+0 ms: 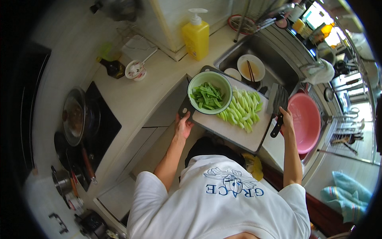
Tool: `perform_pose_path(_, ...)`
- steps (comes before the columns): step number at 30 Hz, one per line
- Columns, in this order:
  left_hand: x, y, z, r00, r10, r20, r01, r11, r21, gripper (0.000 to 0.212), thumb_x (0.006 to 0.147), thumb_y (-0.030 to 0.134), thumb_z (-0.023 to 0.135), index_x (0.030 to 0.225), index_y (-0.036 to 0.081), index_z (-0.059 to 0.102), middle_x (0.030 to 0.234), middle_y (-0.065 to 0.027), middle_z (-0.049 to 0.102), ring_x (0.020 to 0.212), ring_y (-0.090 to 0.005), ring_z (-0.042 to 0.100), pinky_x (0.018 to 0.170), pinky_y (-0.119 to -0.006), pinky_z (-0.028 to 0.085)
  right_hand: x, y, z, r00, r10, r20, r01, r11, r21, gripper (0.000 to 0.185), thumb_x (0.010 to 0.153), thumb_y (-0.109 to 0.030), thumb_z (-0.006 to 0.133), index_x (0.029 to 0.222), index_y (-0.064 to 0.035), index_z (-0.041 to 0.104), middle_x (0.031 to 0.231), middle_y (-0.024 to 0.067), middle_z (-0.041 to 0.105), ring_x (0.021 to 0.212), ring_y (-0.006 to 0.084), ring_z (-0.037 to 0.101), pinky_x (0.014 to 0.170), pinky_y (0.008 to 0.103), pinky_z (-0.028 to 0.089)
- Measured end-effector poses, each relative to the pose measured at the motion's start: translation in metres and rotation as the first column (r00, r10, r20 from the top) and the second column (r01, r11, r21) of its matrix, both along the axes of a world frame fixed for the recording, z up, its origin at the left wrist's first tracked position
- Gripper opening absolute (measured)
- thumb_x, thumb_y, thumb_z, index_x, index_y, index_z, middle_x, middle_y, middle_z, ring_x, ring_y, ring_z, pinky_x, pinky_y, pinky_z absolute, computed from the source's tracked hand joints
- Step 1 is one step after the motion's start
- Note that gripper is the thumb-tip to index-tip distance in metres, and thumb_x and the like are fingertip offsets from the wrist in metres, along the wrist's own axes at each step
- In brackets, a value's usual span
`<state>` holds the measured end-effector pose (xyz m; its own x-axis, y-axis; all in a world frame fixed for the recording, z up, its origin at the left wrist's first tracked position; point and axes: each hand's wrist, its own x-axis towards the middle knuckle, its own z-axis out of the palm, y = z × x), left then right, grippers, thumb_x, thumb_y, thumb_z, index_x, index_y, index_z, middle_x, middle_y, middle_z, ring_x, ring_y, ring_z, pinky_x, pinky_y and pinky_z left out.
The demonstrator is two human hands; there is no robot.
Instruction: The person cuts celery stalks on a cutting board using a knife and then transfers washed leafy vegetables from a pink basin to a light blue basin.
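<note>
My left hand (183,126) grips the left end of a cutting board (206,121) with a dark rim, near its handle hole. On the board, a pale green enamel bowl (209,110) holds cut green pods (208,95). To its right lies a heap of sliced pale green vegetable (243,112). A cleaver (273,101) with a dark handle is at the board's right end, where my right hand (286,119) is closed about the board's edge and the cleaver; which fingers bear on which is partly hidden.
A steel sink (265,44) beyond the board holds a bowl with chopsticks (251,64). A pink basin (304,125) stands at the right. At the left are a lidded pan (74,116) on a black hob (104,128), a dark bottle (113,68) and a yellow pump bottle (196,38).
</note>
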<state>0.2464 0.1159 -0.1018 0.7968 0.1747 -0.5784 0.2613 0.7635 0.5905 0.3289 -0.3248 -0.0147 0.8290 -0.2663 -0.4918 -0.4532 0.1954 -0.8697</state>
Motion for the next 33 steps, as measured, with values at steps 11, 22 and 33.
perform_pose_path(11, -0.06, 0.049, 0.007, 0.866, 0.492, 0.089, -0.494, 0.869, 0.007, 0.044, 0.084, 0.008, 0.067, 0.121, 0.019, 0.046, 0.107, -0.0028, 0.06, 0.092, -0.0179, 0.06, 0.076, -0.035, 0.051, 0.133, 0.128, -0.017, 0.955, 0.28, 0.098, -0.296, 0.929, 0.222, 0.012, 0.09, -0.014, 0.058, 0.095, -0.0044, 0.053, 0.075, 0.0065, 0.057, 0.056, 0.0172, 0.055, 0.045, 0.0279, 0.047)
perform_pose_path(22, -0.057, 0.085, -0.029, 0.754, 0.654, 0.052, -0.655, 0.755, -0.004, 0.045, 0.084, 0.011, 0.068, 0.121, 0.019, 0.044, 0.114, -0.0074, 0.058, 0.101, -0.0248, 0.059, 0.083, -0.042, 0.051, 0.161, 0.185, 0.007, 0.92, 0.386, 0.065, -0.392, 0.909, 0.144, 0.017, 0.094, -0.019, 0.053, 0.102, -0.0044, 0.052, 0.083, 0.0086, 0.057, 0.065, 0.0207, 0.062, 0.046, 0.0284, 0.05)
perform_pose_path(33, -0.054, 0.075, -0.034, 0.75, 0.655, 0.089, -0.643, 0.754, -0.135, 0.043, 0.089, 0.022, 0.064, 0.124, 0.01, 0.042, 0.12, -0.0126, 0.054, 0.111, -0.0298, 0.054, 0.09, -0.048, 0.048, 0.096, 0.227, -0.007, 0.66, 0.752, 0.001, -0.062, 0.056, -0.996, 0.057, 0.077, -0.006, 0.055, 0.131, -0.0204, 0.05, 0.111, 0.0196, 0.045, 0.074, 0.0373, 0.062, 0.068, 0.0471, 0.049)
